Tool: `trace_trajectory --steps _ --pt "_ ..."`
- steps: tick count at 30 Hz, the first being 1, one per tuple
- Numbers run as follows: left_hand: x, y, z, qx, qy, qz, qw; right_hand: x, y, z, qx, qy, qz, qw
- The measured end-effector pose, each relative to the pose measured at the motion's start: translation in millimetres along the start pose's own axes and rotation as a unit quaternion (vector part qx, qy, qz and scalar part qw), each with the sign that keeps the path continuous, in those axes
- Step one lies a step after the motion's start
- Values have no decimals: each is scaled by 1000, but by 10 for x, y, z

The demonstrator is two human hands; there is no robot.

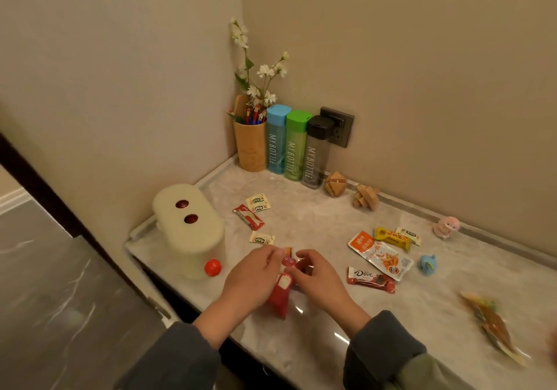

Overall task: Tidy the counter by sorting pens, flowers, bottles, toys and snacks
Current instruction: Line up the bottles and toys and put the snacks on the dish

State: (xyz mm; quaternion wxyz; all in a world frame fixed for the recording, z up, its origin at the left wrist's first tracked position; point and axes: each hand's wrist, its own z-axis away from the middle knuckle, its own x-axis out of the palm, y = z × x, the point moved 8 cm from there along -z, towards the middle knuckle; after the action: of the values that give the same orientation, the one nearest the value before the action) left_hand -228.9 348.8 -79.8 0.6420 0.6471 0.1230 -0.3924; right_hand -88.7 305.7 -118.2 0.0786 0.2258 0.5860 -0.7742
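We held the red toy (281, 294) upright near the counter's (316, 209) near edge, our left hand (251, 279) and right hand (318, 282) both curled round its top. The Dove packet (369, 279) lay just right; three bottles (297, 145) stood in the far corner.
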Motion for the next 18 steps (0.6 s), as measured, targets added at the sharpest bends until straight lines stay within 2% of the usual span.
trace_trajectory --steps 3,8,12,18 --pt "-4 -30 125 -7 44 1 999 14 -19 20 -29 0 47 998" --pt "-18 -65 286 -24 85 -95 992 45 -11 103 -33 -30 40 998" --pt "7 -45 379 -24 103 -64 992 -19 7 196 -25 -42 0 999" --pt "116 424 483 69 123 13 990 -452 0 253 4 -21 -50 999"
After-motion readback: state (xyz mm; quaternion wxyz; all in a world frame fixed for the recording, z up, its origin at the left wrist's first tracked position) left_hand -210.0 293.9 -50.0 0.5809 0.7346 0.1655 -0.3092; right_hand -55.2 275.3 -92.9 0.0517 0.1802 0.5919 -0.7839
